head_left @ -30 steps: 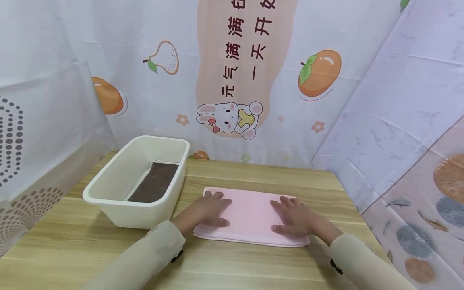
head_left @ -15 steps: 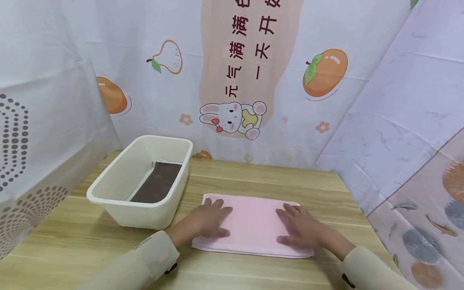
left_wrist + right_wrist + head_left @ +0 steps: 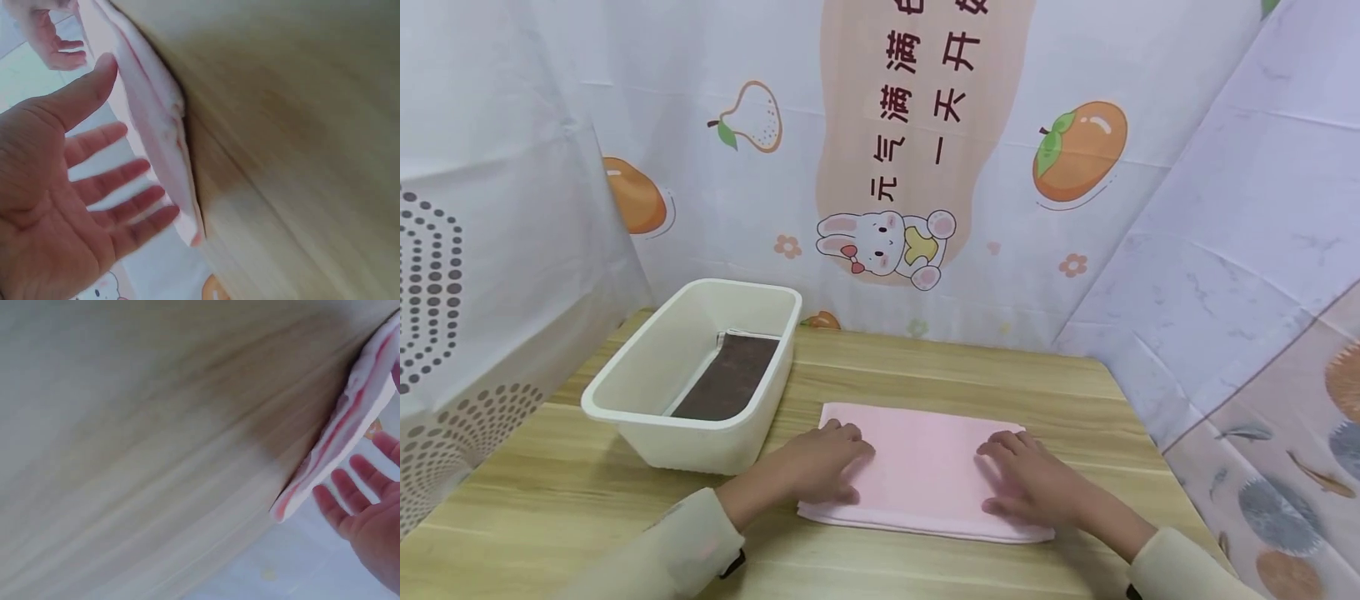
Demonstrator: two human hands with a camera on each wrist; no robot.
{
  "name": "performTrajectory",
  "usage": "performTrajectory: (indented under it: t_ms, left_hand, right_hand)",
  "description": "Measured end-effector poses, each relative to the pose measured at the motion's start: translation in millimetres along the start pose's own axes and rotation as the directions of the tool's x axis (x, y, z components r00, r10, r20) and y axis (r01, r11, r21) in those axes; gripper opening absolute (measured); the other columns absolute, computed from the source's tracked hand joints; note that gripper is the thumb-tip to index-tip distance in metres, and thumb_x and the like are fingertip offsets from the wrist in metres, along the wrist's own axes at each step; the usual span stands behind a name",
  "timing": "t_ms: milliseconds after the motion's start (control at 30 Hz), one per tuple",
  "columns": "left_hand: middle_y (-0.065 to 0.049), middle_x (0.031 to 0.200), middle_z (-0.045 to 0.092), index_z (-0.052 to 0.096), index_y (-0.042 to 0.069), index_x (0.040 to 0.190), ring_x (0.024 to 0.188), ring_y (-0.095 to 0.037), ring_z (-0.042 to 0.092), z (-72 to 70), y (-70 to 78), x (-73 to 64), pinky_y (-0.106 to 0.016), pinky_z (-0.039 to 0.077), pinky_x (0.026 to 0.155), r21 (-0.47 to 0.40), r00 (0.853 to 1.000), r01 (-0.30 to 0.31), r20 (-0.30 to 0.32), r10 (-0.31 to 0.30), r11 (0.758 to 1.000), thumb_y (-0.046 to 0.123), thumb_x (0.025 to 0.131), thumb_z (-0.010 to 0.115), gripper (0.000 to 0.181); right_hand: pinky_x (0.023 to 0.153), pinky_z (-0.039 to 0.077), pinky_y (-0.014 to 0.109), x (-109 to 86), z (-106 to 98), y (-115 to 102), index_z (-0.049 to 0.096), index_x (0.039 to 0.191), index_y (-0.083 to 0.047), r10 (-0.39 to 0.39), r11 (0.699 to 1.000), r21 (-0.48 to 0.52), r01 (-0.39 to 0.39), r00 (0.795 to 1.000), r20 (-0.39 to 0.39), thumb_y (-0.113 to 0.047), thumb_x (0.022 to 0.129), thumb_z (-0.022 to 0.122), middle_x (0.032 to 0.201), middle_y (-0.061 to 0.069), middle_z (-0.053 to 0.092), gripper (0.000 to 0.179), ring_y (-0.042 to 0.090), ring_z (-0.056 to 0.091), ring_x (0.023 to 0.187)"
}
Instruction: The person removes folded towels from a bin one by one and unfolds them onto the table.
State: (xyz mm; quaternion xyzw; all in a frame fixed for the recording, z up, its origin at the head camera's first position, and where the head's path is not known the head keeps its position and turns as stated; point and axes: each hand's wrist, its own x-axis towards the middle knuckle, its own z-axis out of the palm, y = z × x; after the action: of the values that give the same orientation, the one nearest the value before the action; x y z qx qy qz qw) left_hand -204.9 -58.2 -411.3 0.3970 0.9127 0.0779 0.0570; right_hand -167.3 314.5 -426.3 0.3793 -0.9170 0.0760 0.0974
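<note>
- The folded pink towel (image 3: 917,467) lies flat on the worktop (image 3: 925,571), its long way going side to side — from hand to hand.
- The left hand (image 3: 823,465) is at its left end, the right hand (image 3: 1037,479) at its right; neither looks nearer.
- Both hands are spread, pinching nothing — I can't tell if they touch.
- The towel looks soft, with layered edges.
- Woody stripes run across the worktop; the smooth white tub (image 3: 700,446) is deep.
</note>
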Motion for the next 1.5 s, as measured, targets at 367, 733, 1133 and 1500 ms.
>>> performTrajectory:
  t_ms: [367, 733, 1133, 1500]
  left_hand:
    - [0.014, 0.084, 0.049, 0.069, 0.020, 0.088, 0.080, -0.004, 0.047, -5.8, -9.5, -36.8, -0.023, 0.047, 0.071, -0.077, 0.988, -0.157, -0.009, 0.156, 0.985, 0.015, 0.073, 0.088, 0.025]
    - [0.015, 0.089, 0.054, 0.071, 0.018, 0.094, 0.087, -0.002, 0.047, -8.5, -19.6, -50.4, -0.021, 0.046, 0.079, -0.149, 0.977, -0.208, 0.008, 0.212, 0.967, -0.009, 0.069, 0.072, 0.036]
    - [0.014, 0.087, 0.057, 0.069, 0.018, 0.089, 0.087, -0.002, 0.052, -4.7, -25.8, -48.9, -0.022, 0.049, 0.081, -0.153, 0.962, -0.272, -0.071, 0.264, 0.950, -0.013, 0.079, 0.066, 0.032]
    - [0.011, 0.088, 0.062, 0.070, 0.015, 0.091, 0.085, -0.005, 0.058, -0.8, -23.6, -35.9, -0.028, 0.053, 0.078, -0.268, 0.970, -0.149, -0.227, 0.088, 0.952, -0.007, 0.089, 0.066, 0.023]
  right_hand:
    - [0.065, 0.038, 0.008, -28.7, -22.9, -3.1, 0.063, 0.084, -0.026, -0.142, 0.975, 0.176, 0.134, 0.989, 0.031, -0.024, 0.079, 0.088, 0.083, -0.020, 0.051, 0.026, -0.006, 0.047, 0.075]
    - [0.073, 0.046, 0.013, -41.0, -28.5, 5.7, 0.070, 0.096, -0.020, -0.183, 0.947, 0.286, 0.149, 0.979, 0.094, -0.001, 0.065, 0.088, 0.096, -0.016, 0.062, 0.040, -0.002, 0.056, 0.085]
    - [0.073, 0.049, 0.012, -37.8, -27.4, 11.4, 0.073, 0.094, -0.015, -0.234, 0.932, 0.301, 0.201, 0.969, 0.077, 0.008, 0.074, 0.081, 0.092, -0.011, 0.068, 0.032, 0.000, 0.063, 0.085]
    - [0.071, 0.057, 0.026, -35.3, -35.1, 28.9, 0.073, 0.100, -0.015, -0.059, 0.878, 0.478, -0.010, 0.990, 0.128, 0.006, 0.087, 0.071, 0.094, -0.010, 0.071, 0.025, 0.002, 0.064, 0.086]
